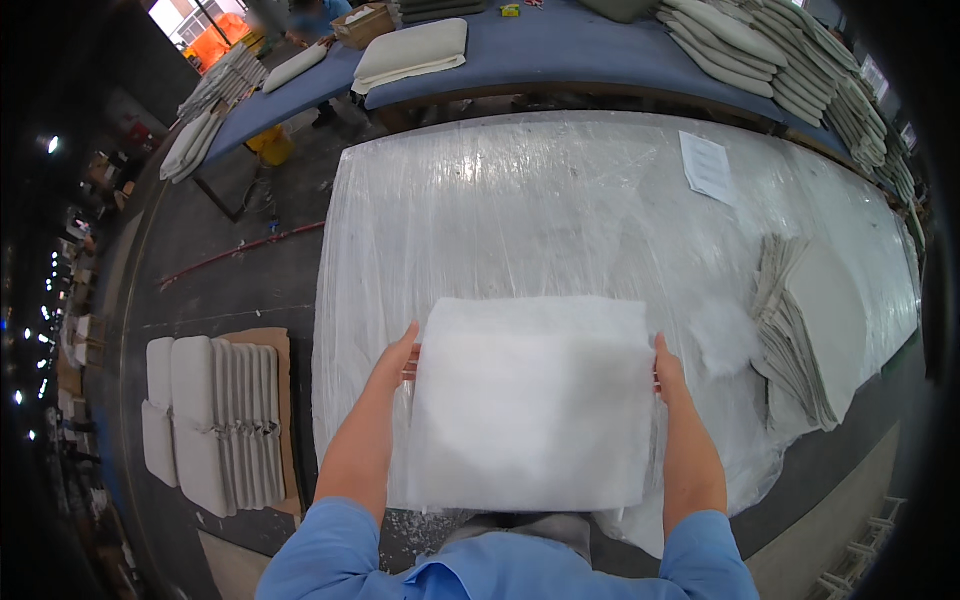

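A square white wadding sheet, soft and fluffy at its edges, is held level in front of my body, above the near edge of a plastic-covered table. My left hand grips its left side, thumb up and fingers going beneath. On the opposite side my right hand holds the sheet the same way, its fingertips partly hidden behind the edge. To the right of my right hand lies a loose tuft of white wadding. Beside that rests a fanned stack of light grey fabric covers.
A printed paper sheet lies on the far plastic. Grey cushions stand in rows on cardboard at floor left. Behind, a blue-topped table bears a pale pad and piles of covers. A person is at the far left.
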A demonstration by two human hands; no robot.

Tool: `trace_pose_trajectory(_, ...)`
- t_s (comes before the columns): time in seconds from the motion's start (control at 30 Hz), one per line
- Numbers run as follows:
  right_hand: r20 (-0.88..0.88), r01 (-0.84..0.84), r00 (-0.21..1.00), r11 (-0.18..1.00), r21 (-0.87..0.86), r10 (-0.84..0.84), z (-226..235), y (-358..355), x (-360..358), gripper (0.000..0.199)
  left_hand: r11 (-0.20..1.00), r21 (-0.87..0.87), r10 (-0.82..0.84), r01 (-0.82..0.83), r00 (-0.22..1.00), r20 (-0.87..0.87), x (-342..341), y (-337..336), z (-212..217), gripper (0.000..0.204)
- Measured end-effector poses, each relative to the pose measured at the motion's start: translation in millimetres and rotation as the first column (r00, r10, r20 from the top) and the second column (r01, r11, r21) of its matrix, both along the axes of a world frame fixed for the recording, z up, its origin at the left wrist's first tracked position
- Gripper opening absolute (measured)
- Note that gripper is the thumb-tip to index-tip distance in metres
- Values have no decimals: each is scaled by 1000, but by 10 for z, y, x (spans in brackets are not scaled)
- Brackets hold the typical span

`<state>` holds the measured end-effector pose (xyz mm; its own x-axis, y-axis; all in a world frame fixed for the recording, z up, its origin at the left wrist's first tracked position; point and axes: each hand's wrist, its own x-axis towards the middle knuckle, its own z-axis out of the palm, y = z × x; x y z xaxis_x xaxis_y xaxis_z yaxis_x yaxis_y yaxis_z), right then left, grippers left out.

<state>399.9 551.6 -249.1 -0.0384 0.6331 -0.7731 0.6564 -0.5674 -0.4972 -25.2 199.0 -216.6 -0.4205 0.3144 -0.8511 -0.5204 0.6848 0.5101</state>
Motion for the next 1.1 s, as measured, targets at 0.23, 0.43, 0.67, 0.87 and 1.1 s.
trace_pose_trajectory(0.23,-29,-59,998,998,-8,59,-305,414,-459,85,992,-97,-87,83,996,-35,-185,735,-336,81)
trace_pose_trajectory(0.43,-2,-138,988,888,439,155,-481,360,-587,47,998,2,53,-56,935,-350,-163,815,-668,71)
trace_pose_trajectory(0.67,123,-220,975,725,653,185,-364,233,-609,47,977,-198,-108,-76,625,-773,63,752,-675,61)
trace_pose_trajectory(0.87,150,-247,968,683,687,200,-417,241,-573,45,963,-247,-159,-111,509,-846,63,605,-645,57)
trace_pose_trajectory(1.1,194,-263,965,666,698,177,-520,315,-492,47,959,-267,-196,-94,458,-867,41,543,-671,55)
